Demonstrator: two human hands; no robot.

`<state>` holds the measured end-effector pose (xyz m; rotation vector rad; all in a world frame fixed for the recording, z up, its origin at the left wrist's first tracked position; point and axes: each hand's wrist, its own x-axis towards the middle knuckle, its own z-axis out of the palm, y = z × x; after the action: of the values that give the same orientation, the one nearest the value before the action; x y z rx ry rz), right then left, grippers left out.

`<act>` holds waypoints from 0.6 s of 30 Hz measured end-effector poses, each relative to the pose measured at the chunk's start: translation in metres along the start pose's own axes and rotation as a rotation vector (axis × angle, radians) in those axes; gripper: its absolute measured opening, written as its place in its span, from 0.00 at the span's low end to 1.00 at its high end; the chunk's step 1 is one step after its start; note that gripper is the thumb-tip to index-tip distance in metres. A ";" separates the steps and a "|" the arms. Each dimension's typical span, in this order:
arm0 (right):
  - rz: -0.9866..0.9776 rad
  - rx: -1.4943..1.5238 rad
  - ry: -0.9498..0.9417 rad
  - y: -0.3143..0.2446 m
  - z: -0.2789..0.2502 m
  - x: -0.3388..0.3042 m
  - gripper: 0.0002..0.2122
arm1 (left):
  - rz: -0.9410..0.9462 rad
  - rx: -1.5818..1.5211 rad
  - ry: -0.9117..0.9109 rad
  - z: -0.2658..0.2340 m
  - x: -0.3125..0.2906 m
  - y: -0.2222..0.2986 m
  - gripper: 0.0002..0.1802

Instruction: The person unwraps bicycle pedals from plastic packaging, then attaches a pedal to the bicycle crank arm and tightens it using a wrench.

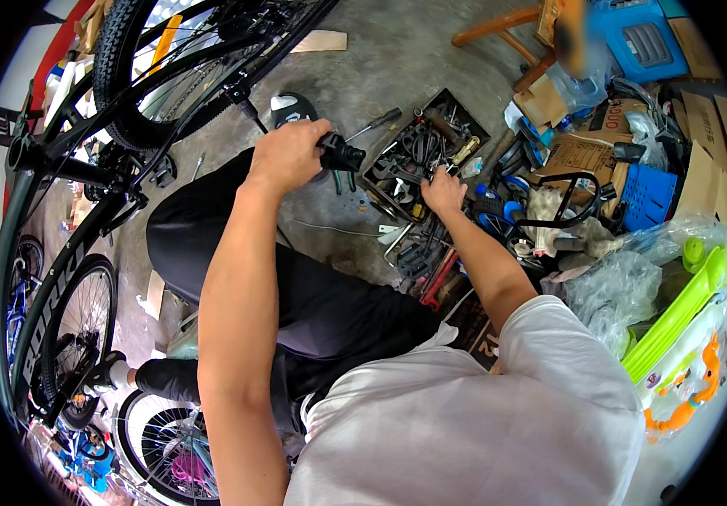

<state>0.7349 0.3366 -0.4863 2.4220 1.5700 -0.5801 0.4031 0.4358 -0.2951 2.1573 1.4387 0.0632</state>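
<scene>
"Nearest is the white short-sleeved shirt [473, 430], on the near side of the black rectangular tool tray [468, 112]. What crowds that tray?"

"Well to its left, past a bent leg in black trousers [211, 207], stands the dark-framed bicycle [85, 174]. Right of the tray come jumbled parts, a brown cardboard box [578, 158] and, farther off, a blue plastic basket [650, 196]. Just nearer than the tray lies a long red tool [441, 278]."

"And at its edges?"

"Grey concrete floor [388, 72] shows beyond the tray's far rim, up to some brown wooden legs [498, 27]. Left of the rim, a dark-handled screwdriver [380, 121] and green-handled pliers [345, 181] take up part of the floor; the right side is hemmed in by the clutter."

"The hands?"

"Left of the tray, the left hand [289, 156] has its fingers curled closed round a stubby black cylindrical object [345, 155]. Its long axis points toward the tray, the free end just short of it. The right hand [445, 192] reaches over the tray's right part, fingers bent down beside a grey steel wrench [401, 174]; whether they grip anything, I cannot tell."

"Which way does the wrench lie?"

"Inside the tray, its long axis running from the left rim toward the right hand."
</scene>
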 end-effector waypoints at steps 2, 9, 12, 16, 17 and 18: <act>-0.041 0.006 -0.004 0.004 -0.012 0.002 0.19 | -0.005 -0.026 -0.008 0.000 0.001 0.001 0.16; -0.092 0.082 -0.035 0.023 0.010 0.011 0.11 | 0.005 0.029 -0.042 0.000 0.004 0.002 0.14; -0.072 0.095 -0.103 0.016 0.016 0.008 0.12 | 0.006 0.032 -0.039 -0.001 0.003 0.001 0.16; -0.032 0.245 0.115 0.011 0.019 0.003 0.23 | 0.011 0.022 -0.039 -0.002 0.001 0.002 0.18; -0.071 0.218 0.198 0.000 0.011 -0.001 0.26 | 0.008 0.023 -0.040 -0.001 -0.001 0.000 0.18; -0.111 0.191 0.282 -0.009 0.003 -0.004 0.29 | 0.002 0.027 -0.030 -0.001 -0.003 -0.001 0.17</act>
<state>0.7244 0.3356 -0.4870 2.6672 1.8460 -0.4400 0.4007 0.4343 -0.2943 2.1715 1.4285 0.0119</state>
